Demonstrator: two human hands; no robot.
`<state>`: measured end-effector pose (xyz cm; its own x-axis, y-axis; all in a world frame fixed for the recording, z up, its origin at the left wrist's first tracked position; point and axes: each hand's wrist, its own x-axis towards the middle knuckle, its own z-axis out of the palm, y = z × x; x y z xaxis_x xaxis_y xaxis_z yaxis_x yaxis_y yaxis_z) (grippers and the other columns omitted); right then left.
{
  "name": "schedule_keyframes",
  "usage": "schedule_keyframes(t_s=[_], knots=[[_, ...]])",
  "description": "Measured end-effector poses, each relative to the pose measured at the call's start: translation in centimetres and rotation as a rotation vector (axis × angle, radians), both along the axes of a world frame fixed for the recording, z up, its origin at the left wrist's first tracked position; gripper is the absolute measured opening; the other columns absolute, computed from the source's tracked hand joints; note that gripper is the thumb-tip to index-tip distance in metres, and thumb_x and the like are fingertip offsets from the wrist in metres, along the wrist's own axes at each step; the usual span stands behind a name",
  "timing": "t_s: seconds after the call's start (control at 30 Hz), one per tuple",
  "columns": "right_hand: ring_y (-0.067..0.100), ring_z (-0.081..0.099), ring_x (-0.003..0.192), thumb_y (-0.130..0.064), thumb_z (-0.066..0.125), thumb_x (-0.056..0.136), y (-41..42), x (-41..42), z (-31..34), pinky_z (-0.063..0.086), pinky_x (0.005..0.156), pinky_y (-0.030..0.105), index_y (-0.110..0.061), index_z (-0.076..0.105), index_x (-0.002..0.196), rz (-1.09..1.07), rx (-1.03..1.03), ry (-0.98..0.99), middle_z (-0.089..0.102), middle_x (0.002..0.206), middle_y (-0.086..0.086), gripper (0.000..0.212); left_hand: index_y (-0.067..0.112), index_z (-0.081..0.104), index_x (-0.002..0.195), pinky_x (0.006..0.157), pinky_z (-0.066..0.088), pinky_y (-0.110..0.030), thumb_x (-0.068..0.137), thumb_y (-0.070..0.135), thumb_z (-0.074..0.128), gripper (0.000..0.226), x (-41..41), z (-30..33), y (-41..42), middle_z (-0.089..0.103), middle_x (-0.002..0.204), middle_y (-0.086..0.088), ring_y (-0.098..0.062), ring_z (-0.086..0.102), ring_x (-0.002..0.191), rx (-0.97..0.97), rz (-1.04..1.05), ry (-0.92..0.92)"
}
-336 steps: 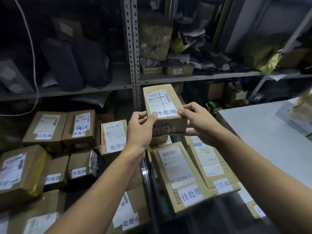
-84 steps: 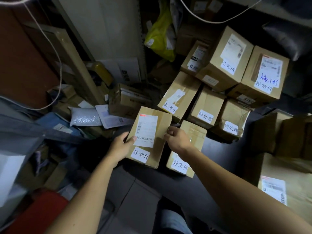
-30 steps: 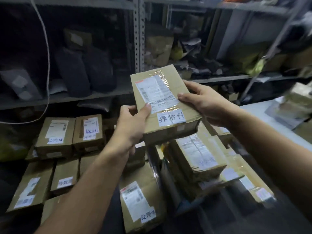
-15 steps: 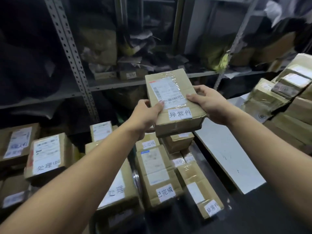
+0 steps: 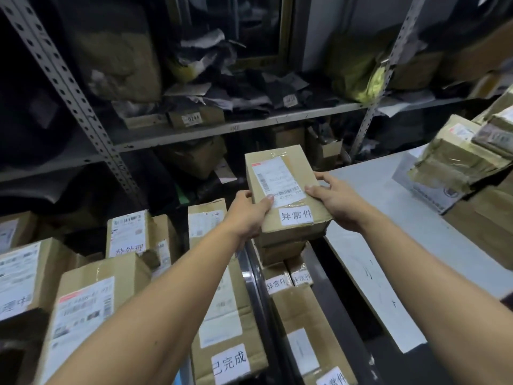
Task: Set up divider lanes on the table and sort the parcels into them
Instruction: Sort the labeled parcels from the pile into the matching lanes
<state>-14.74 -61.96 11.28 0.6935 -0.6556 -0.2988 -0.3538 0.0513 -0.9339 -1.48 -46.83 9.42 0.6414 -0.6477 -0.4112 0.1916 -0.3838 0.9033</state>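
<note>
- Nearest, low in the head view: a long cardboard box point(image 5: 227, 323) bearing a white tag reading 已完成, lying flat; matte brown board, square-edged, with a plain white label above the tag.
- Right of it: a dark divider rail point(image 5: 261, 301) running away from the camera, and beyond the rail a lane of boxes point(image 5: 299, 323) tagged 异常件, laid end to end.
- Left side: further boxes point(image 5: 83, 309) with printed shipping labels, one tagged 待处理; corners creased, tape glossy.
- Middle distance: the held parcel point(image 5: 286, 193), a small rectangular carton with a barcode label and a 异常件 tag, long axis pointing away from the person, tilted slightly down at the near end.
- Left hand point(image 5: 247, 215) gripped the parcel's near-left edge, thumb on top; right hand point(image 5: 338, 198) clasped its right edge, fingers curled around the side (both hands clamped on it, roughly level with each other).
- Relation governing the next move: the parcel hovered directly above the far end of the 异常件 lane, over a stacked box point(image 5: 280, 248) there; whether it touched that box could not be told. A straight lowering seemed all that was needed.
- Right: a pale grey table point(image 5: 388, 218), smooth, with a pile of taped bundles point(image 5: 460, 159) on it.
- Farthest: perforated metal shelving point(image 5: 222, 129) holding crumpled bags and small cartons.
</note>
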Motion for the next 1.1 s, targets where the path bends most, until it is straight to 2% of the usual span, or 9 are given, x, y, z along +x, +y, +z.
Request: schedule_keyframes(t_s=[0.13,0.23,0.33,0.43,0.57,0.67,0.77,0.9,1.1], knots=[[0.018,0.073,0.080,-0.019,0.054,0.101,-1.9,1.7,-2.9,0.061,0.072,0.036,-0.021,0.048,0.134,-0.021,0.036,0.028,0.070,0.103,0.003,0.034,0.021,0.036,0.137,0.083,0.059,-0.044,0.091,0.042,0.063,0.058,0.5,-2.2,-2.0,0.062,0.124,-0.001,-0.020,0.067,0.101,0.059,0.039,-0.044],[0.022,0.073,0.088,-0.020,0.052,0.101,-2.7,2.9,-5.1,0.061,0.080,0.042,-0.022,0.047,0.139,-0.012,0.032,0.066,0.068,0.115,0.006,0.038,0.021,0.034,0.141,0.087,0.058,-0.044,0.092,0.042,0.060,0.059,1.1,-3.7,-2.9,0.061,0.124,0.000,-0.019,0.066,0.101,0.110,0.058,-0.083],[0.020,0.072,0.088,-0.018,0.051,0.102,-3.4,3.7,-7.0,0.060,0.064,0.031,-0.021,0.043,0.145,-0.014,0.055,0.093,0.064,0.125,0.008,0.043,0.021,0.031,0.144,0.094,0.054,-0.042,0.094,0.045,0.057,0.062,1.6,-4.9,-3.4,0.055,0.120,0.005,-0.017,0.060,0.103,0.178,0.068,-0.128],[0.018,0.071,0.086,-0.016,0.050,0.102,-3.9,4.2,-8.6,0.056,0.056,0.024,-0.020,0.041,0.146,-0.030,0.073,0.096,0.064,0.125,0.008,0.045,0.020,0.029,0.147,0.098,0.051,-0.041,0.094,0.045,0.056,0.064,2.0,-5.9,-3.8,0.053,0.133,0.000,-0.021,0.056,0.111,0.212,0.076,-0.168],[0.019,0.072,0.090,-0.018,0.053,0.101,-4.1,4.5,-10.3,0.062,0.072,0.034,-0.021,0.040,0.147,-0.016,0.059,0.125,0.063,0.121,0.003,0.048,0.020,0.036,0.142,0.095,0.052,-0.038,0.095,0.036,0.059,0.055,1.9,-6.9,-4.2,0.056,0.135,0.001,-0.017,0.058,0.106,0.219,0.061,-0.171],[0.018,0.071,0.091,-0.017,0.053,0.100,-4.1,4.6,-11.3,0.060,0.085,0.043,-0.021,0.041,0.147,-0.004,0.046,0.126,0.063,0.122,0.002,0.049,0.020,0.039,0.140,0.095,0.053,-0.041,0.093,0.029,0.062,0.053,1.6,-7.5,-4.3,0.059,0.132,0.001,-0.021,0.061,0.111,0.245,0.046,-0.186],[0.019,0.072,0.093,-0.019,0.053,0.101,-4.1,4.5,-11.8,0.060,0.085,0.043,-0.023,0.040,0.147,-0.004,0.060,0.124,0.064,0.127,0.005,0.049,0.022,0.033,0.144,0.094,0.054,-0.043,0.093,0.019,0.062,0.059,1.4,-7.7,-4.4,0.060,0.128,-0.002,-0.023,0.062,0.111,0.237,0.080,-0.208],[0.019,0.071,0.095,-0.026,0.055,0.099,-4.4,4.5,-12.1,0.060,0.084,0.044,-0.025,0.043,0.146,-0.020,-0.053,0.154,0.063,0.130,0.004,0.049,0.021,0.035,0.144,0.095,0.053,-0.040,0.092,0.008,0.059,0.059,1.0,-8.0,-4.6,0.060,0.129,-0.002,-0.022,0.060,0.114,0.232,0.110,-0.228],[0.020,0.067,0.104,-0.032,0.057,0.097,-5.0,4.2,-12.3,0.058,0.090,0.042,-0.021,0.041,0.148,0.013,-0.114,0.197,0.059,0.137,0.003,0.055,0.023,0.035,0.142,0.091,0.056,-0.038,0.093,0.010,0.059,0.057,0.6,-8.8,-4.9,0.060,0.129,-0.001,-0.021,0.061,0.114,0.254,0.116,-0.247]])
